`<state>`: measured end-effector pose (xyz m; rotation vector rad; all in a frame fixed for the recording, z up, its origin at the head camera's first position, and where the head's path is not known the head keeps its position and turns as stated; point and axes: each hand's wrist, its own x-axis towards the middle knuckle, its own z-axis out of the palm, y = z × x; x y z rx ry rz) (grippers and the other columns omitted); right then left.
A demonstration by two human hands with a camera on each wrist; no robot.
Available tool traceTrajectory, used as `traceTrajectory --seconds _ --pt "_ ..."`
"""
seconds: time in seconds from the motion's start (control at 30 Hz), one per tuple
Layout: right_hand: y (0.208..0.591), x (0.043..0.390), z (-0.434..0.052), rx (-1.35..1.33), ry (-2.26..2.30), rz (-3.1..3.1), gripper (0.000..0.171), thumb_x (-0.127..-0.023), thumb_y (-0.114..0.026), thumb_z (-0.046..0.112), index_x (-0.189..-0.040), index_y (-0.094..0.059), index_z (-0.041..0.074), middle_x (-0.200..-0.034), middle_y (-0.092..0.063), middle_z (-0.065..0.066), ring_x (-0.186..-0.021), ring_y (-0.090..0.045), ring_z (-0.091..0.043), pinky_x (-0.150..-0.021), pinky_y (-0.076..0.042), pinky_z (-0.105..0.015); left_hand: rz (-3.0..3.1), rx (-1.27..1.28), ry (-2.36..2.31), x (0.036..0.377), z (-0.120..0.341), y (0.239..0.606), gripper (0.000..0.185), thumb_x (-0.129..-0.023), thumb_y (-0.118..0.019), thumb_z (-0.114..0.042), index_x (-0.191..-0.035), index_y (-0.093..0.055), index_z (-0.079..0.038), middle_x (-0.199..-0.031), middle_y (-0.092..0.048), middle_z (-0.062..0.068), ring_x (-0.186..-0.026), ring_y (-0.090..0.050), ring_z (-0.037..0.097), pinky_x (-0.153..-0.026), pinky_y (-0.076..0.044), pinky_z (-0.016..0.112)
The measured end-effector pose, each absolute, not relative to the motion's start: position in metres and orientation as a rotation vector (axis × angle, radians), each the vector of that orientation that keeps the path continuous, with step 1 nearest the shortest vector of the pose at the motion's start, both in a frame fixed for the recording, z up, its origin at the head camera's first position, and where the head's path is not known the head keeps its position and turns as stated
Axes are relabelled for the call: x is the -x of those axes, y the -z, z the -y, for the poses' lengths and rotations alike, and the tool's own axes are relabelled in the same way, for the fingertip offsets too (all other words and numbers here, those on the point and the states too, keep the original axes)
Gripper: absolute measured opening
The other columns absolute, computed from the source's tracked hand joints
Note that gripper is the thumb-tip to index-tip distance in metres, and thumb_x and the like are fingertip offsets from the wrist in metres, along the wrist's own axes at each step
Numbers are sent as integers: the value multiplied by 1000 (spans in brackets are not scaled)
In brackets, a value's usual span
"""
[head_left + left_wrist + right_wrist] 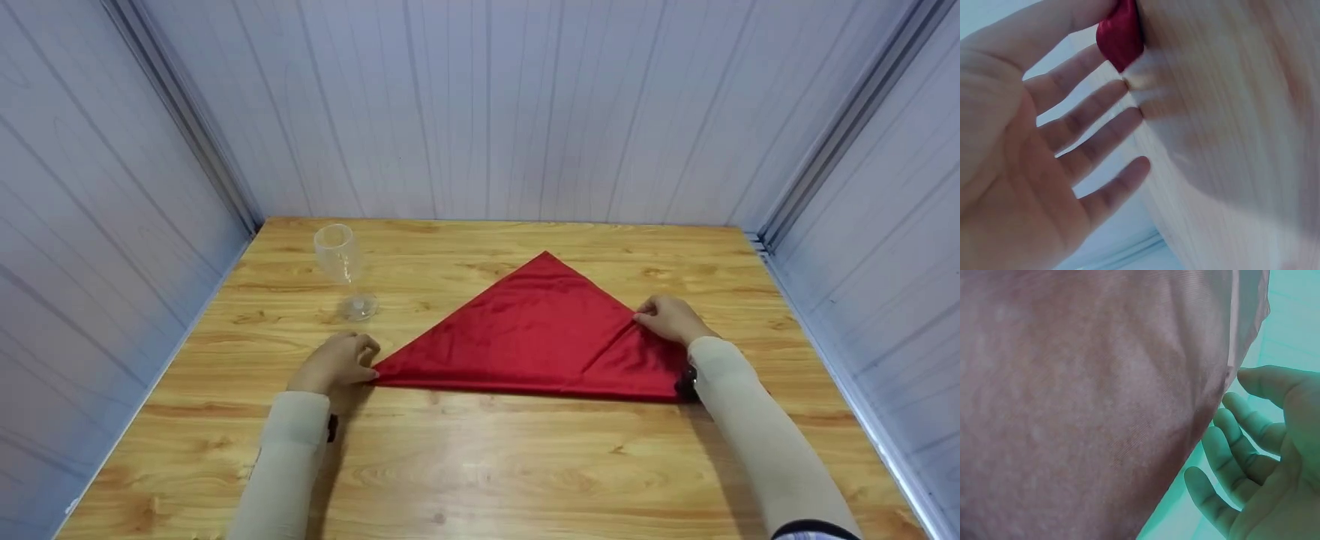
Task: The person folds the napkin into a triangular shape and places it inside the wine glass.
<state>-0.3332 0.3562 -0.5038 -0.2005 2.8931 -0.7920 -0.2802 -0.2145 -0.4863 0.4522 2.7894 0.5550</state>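
Observation:
A red satin cloth napkin (525,330), folded into a wide triangle, lies on the wooden table with its peak pointing away from me. At its left corner, my left hand (337,364) pinches the tip between thumb and index finger. The left wrist view shows that red corner (1121,36) with the other fingers spread beside it. My right hand (671,319) pinches the right slanted edge, where a crease runs down toward the front fold. In the right wrist view, the thumb (1266,382) meets the cloth's edge. My right wrist hides the right corner.
A clear stemmed glass (341,266) stands upright at the back left, beyond my left hand. The wooden table (465,465) is bounded by pale panelled walls (480,112) at the back and both sides.

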Motion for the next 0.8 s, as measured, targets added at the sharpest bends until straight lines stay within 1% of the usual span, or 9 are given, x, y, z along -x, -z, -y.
traceTrajectory --seconds 0.1,0.17,0.3,0.4,0.57,0.63,0.7,0.8 --pt "503 333 -357 167 813 -2887 31 -99 -62 21 -111 -68 -7 -107 -68 -21 -99 -62 -36 -89 -48 -50 -2824 -490 -556 284 206 490 38 -88 -77 -18 -119 -67 1 -114 -63 19 -109 -59 39 -96 -46 52" --pt "503 333 -358 153 824 -2876 33 -99 -61 23 -111 -68 -7 -104 -68 -20 -96 -61 -34 -87 -48 -48 -2838 -487 -580 286 201 491 34 -90 -75 -20 -116 -69 0 -108 -66 16 -104 -62 36 -93 -48 51" --pt "503 335 -360 95 859 -2835 33 -101 -59 26 -111 -68 -5 -92 -66 -12 -86 -59 -27 -80 -47 -42 -2858 -382 -616 292 189 494 29 -93 -71 -28 -109 -72 -3 -101 -71 9 -98 -66 29 -87 -51 49" --pt "503 337 -360 60 873 -2817 32 -102 -58 26 -110 -69 -3 -85 -62 -7 -81 -56 -23 -76 -44 -38 -2877 -315 -640 294 181 495 28 -94 -69 -31 -104 -73 -5 -98 -72 6 -94 -67 27 -85 -52 47" --pt "503 339 -360 31 898 -2814 31 -100 -58 25 -109 -71 -2 -84 -60 -4 -80 -54 -21 -74 -43 -36 -2910 -260 -705 299 169 497 24 -92 -72 -31 -96 -74 -7 -92 -72 4 -89 -66 24 -84 -52 45" --pt "503 340 -358 29 911 -2810 30 -99 -59 25 -108 -71 -2 -82 -61 -4 -79 -54 -20 -74 -42 -35 -2905 -199 -719 301 164 497 24 -91 -73 -34 -93 -74 -10 -90 -70 2 -86 -65 22 -83 -51 45" --pt "504 341 -357 36 911 -2815 29 -99 -61 24 -107 -72 -2 -83 -62 -3 -80 -54 -20 -74 -42 -34 -2887 -131 -729 304 159 496 25 -91 -73 -37 -92 -74 -12 -90 -70 0 -83 -62 20 -82 -49 47" --pt "503 342 -354 50 895 -2827 28 -97 -63 21 -105 -72 -3 -84 -64 -3 -81 -54 -20 -75 -43 -33 -2849 -43 -732 308 152 495 26 -91 -72 -41 -94 -75 -15 -94 -71 -2 -83 -61 18 -83 -47 50"
